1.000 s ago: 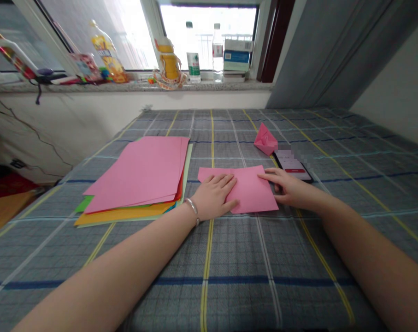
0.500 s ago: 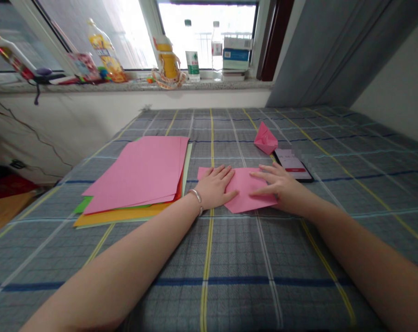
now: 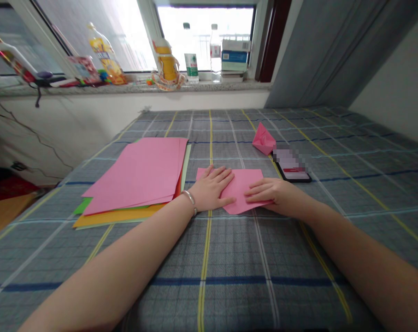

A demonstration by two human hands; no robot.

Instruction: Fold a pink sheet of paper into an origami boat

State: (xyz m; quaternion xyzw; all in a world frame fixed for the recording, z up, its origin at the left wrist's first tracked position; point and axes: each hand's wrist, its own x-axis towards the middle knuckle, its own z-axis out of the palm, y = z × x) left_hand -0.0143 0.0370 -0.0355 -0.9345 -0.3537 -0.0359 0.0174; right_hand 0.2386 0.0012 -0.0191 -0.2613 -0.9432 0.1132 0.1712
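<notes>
A folded sheet of pink paper (image 3: 242, 182) lies on the plaid cloth in front of me, its lower edge cut off at a slant. My left hand (image 3: 213, 188) rests flat on its left part, fingers spread, a silver bangle at the wrist. Across the paper's right end lies my right hand (image 3: 267, 192), its fingers stretched out and close together; its thumb is hidden. Beyond it stands a folded pink paper shape (image 3: 263, 139) with a pointed top. To the left is a stack of coloured paper (image 3: 139, 173), pink uppermost, with orange and green edges showing.
A phone (image 3: 291, 166) with a partly blurred screen lies right of the paper. The plaid cloth (image 3: 236, 258) covers the whole surface. On the windowsill (image 3: 132, 86) stand a yellow bottle (image 3: 167, 64), clear bottles (image 3: 214, 50) and stacked boxes (image 3: 234, 57).
My right hand has drawn its spread fingers together and turned, shifting slightly left and down over the paper's right end. My left hand stays flat, a touch further left.
</notes>
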